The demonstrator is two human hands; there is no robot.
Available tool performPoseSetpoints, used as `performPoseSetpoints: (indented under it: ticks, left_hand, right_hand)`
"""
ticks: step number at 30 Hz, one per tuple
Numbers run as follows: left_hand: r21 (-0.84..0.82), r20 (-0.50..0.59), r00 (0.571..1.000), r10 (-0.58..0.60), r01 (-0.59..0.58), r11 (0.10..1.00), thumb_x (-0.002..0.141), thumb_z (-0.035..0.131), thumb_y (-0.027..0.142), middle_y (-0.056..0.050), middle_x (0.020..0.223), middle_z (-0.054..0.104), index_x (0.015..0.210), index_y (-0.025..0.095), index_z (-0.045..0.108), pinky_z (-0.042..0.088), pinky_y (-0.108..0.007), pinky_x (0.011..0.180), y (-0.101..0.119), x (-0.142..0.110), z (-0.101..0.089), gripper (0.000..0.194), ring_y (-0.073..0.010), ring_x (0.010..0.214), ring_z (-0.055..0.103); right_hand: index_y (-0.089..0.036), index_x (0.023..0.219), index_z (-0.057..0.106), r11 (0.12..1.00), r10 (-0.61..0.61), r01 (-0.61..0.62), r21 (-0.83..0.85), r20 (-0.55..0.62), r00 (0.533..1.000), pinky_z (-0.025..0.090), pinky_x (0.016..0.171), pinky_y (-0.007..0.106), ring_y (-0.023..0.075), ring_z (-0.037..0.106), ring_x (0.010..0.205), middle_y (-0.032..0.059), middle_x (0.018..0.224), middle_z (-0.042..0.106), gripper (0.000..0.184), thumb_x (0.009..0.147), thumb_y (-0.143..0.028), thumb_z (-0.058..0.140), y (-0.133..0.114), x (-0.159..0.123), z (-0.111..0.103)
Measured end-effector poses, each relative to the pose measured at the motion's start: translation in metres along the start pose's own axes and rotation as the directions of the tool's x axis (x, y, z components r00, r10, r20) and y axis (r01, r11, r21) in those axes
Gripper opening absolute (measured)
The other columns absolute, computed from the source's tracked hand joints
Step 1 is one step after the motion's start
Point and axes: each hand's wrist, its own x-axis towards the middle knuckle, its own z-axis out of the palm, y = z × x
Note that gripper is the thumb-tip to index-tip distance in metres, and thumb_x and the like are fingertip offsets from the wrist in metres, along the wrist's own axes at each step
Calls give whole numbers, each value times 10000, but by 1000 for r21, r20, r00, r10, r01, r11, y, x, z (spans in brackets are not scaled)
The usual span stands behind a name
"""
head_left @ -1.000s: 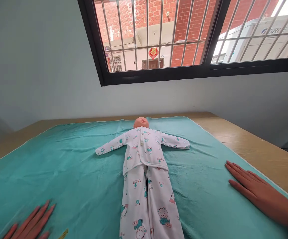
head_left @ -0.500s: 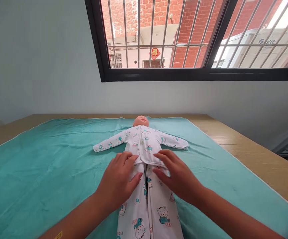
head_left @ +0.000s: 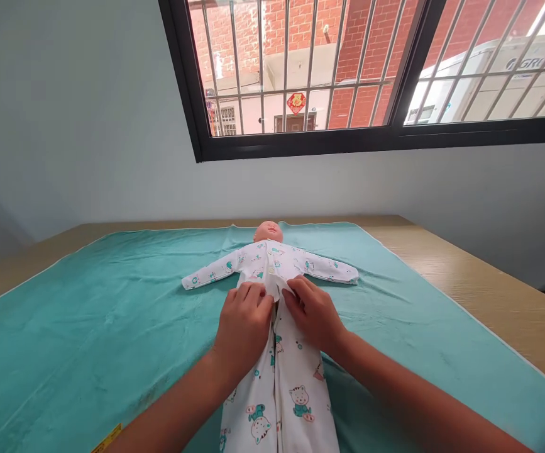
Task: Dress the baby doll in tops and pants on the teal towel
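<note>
At the far left we see bare teal blanket [head_left: 88,327], spread over the wooden worktop [head_left: 479,277] and lying a little rumpled. Moving inward, our left hand [head_left: 244,324] rests on the doll [head_left: 267,231] at waist height, fingers curled and pinching the lower hem of its white printed shirt [head_left: 263,264]. The doll lies on its back along the middle of the blanket, head toward the wall, sleeves stretched out flat to either side, and its matching trousers [head_left: 286,390] run down toward us between our forearms. Just beside the left hand, almost touching it, our right hand [head_left: 312,311] is closed on the same hem, which is bunched up between the two hands. Farther right the blanket ends and bare worktop shows. Above the wall sits a barred window [head_left: 347,69].
</note>
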Motion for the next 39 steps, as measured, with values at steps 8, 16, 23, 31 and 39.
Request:
performPoseSetpoints:
  ticks: [8,16,23,31,39]
  left_hand:
    - [-263,-17,997,70,-72,962,931,458,132,-58,958,688,888,183,621,466,-361,845,10,-5,4,176,-194,945,602]
    - [-55,29,997,-77,78,995,909,491,146,-55,882,635,888,189,624,386,-371,702,11,-3,11,142,-227,844,531]
    - [-188,-40,997,-61,52,981,900,513,139,-57,929,629,908,179,612,401,-359,752,8,-4,11,107,-209,878,521]
    - [-271,59,969,-242,248,930,878,508,113,-58,955,604,877,195,619,414,-379,769,2,-9,12,138,-222,911,510]
    - [-528,-3,996,-88,73,846,915,523,159,-17,894,671,883,216,633,419,-383,863,-5,-14,8,128,-187,932,568]
  right_hand:
    - [-224,987,566,963,-251,255,90,-59,966,464,869,392,208,584,1010,64,1049,665,170,911,-113,462,-1,1,-2]
    - [-227,1007,548,951,-269,280,133,-99,958,479,891,407,203,605,1050,62,1066,687,210,882,-68,492,1,-1,-1]
    - [-231,1009,547,945,-280,289,154,-74,957,491,896,434,212,610,1070,77,1100,687,210,883,-78,479,2,-5,0]
    - [-228,988,552,940,-300,297,165,-10,954,486,919,443,213,613,1069,79,1074,694,198,870,-85,486,7,-5,0]
    - [-236,1001,549,928,-351,343,147,31,936,491,924,439,213,610,1072,59,1045,697,230,860,-64,492,13,-9,-5]
